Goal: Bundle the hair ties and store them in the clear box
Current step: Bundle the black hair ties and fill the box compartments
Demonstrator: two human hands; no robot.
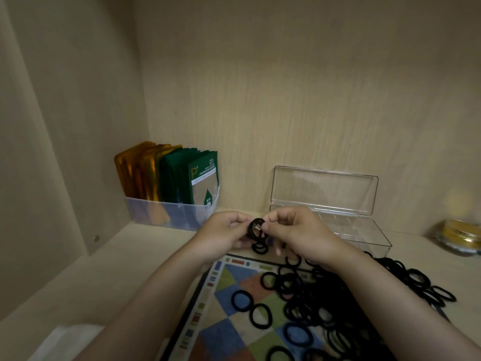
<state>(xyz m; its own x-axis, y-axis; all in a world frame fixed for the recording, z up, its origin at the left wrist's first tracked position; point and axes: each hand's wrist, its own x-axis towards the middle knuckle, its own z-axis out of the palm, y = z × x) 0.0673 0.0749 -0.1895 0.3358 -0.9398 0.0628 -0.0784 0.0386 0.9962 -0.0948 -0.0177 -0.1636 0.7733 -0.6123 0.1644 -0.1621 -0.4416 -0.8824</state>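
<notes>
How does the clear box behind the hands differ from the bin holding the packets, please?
The clear box is fully transparent; the bin is frosted, bluish plastic. The clear box has a hinged lid standing open; the bin shows no lid. The bin is packed with upright green and gold packets; the clear box looks empty. Both are plastic and stand by the back wall.

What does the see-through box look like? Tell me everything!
The clear box is a long, shallow rectangle of what looks like hard, see-through plastic with rounded corners. Its hinged lid stands open, upright near the wooden back wall. It sits flat on the shelf. The right hand hides its left front part. Loose black hair ties lie by its front.
</notes>
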